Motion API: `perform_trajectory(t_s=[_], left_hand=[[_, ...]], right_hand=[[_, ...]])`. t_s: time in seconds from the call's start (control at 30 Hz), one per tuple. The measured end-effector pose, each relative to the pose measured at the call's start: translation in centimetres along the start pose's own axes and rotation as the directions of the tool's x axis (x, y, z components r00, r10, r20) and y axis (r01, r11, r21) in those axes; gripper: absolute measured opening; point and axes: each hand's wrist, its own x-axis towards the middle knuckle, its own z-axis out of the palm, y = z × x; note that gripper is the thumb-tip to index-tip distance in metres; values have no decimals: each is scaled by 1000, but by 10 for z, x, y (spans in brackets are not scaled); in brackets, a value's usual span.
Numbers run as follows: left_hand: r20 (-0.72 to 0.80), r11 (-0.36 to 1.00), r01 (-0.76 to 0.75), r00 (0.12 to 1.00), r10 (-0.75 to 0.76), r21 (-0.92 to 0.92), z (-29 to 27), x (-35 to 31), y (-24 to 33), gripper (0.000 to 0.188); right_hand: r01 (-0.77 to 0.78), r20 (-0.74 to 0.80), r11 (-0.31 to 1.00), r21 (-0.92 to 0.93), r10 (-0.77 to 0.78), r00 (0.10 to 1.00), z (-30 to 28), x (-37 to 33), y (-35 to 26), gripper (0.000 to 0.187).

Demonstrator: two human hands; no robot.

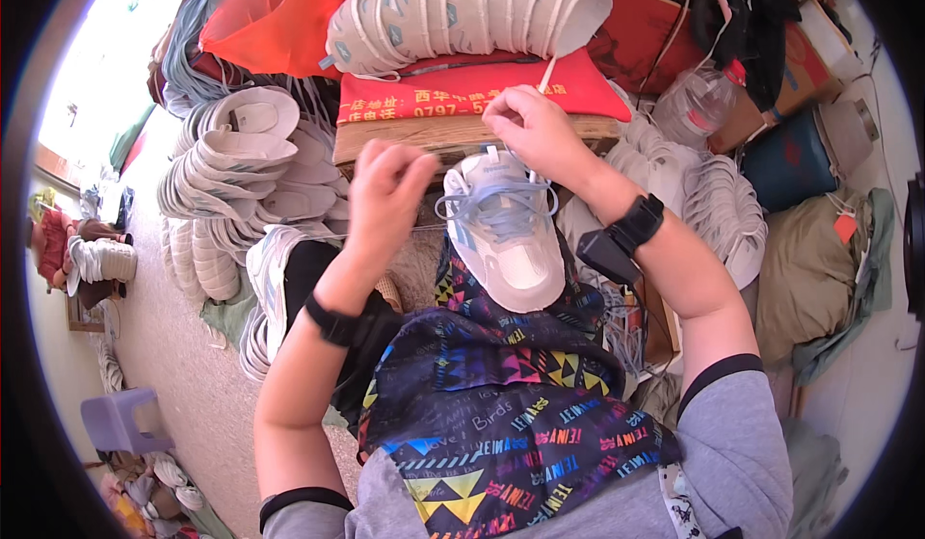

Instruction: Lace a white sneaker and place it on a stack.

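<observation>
A white and grey shoe upper (508, 240) with light blue laces (501, 204) rests in front of me, its toe toward my body, above the patterned apron (501, 375). To the left of its collar, my left hand (387, 192) is raised with fingers curled into a pinch; what they hold, if anything, is too small to make out. My right hand (540, 132) is over the far end of the upper, thumb and fingers pinched together. A thin white strip (547, 75) stands up just beyond it; I cannot tell whether the hand grips it.
Behind the upper is a wooden block (405, 142) covered by a red cloth (462, 91), with a row of nested shoe uppers (462, 17) on top. More stacked uppers stand left (231, 168) and right (727, 211). A plastic bottle (696, 101) lies at the far right.
</observation>
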Motion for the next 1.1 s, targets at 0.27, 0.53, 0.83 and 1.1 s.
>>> perform_trajectory(t_s=[0.27,0.53,0.83,1.1], left_hand=[[-422,741,298,906,-22,602,-161,-99,-111,38],[-371,786,569,694,-617,-242,-164,-165,-132,31],[-451,925,257,816,-362,-279,-122,-97,-18,18],[-198,941,22,976,-94,-338,-21,-40,41,31]], right_hand=[[-4,151,996,-89,18,988,3,-29,-13,12],[304,196,921,-245,-261,945,20,-24,-44,7],[279,372,958,58,-280,885,54,-42,-83,22],[-339,265,436,834,223,938,29,-41,-81,32]])
